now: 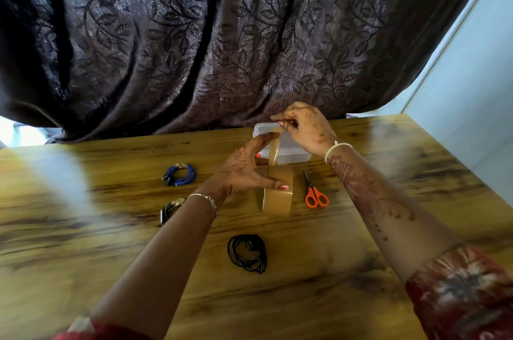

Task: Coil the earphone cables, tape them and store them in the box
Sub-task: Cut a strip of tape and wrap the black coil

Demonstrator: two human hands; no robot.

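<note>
On the left of the worktop lie a blue earphone coil and, nearer, a dark-and-pale coil. A black earphone coil lies near the middle, with no tape on it that I can see. The left hand grips the brown tape roll, held on edge, with the thumb across its rim. The right hand pinches the free end of the tape strip, stretched upward in front of the clear box. Orange scissors lie just right of the roll. To do this well, I judge: steady the roll, keep the strip taut and untwisted, pull only a short length, and keep the sticky side off the fingers before cutting
</note>
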